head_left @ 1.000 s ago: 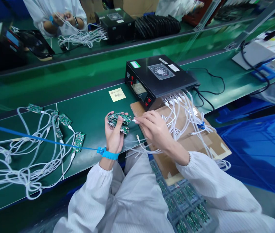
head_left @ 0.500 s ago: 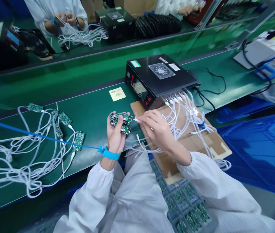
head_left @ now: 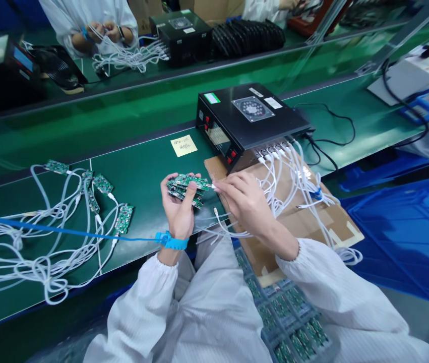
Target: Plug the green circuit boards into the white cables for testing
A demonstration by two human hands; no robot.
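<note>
Several green circuit boards (head_left: 187, 187) lie stacked in my left hand (head_left: 179, 209), its thumb pressed over the top one. A blue wrist strap circles that wrist. My right hand (head_left: 245, 201) pinches a white cable plug (head_left: 211, 186) between thumb and fingers, at the right end of the upper board. Whether the plug is fully seated I cannot tell. Just below, another loose cable end (head_left: 216, 210) points up beside my right hand. More boards (head_left: 124, 219) with white cables plugged into them rest on the green bench at the left.
A black test box (head_left: 254, 118) with white cables (head_left: 278, 189) in its side stands on cardboard (head_left: 263, 252). A yellow note (head_left: 184, 145) lies beside it. Below my right arm is a tray (head_left: 293, 322) of boards. A co-worker's hands (head_left: 104, 33) hold cables across the divider.
My left hand has turned slightly, and its boards have shifted a little to the left. My right hand keeps its pinch on the plug at nearly the same spot.
</note>
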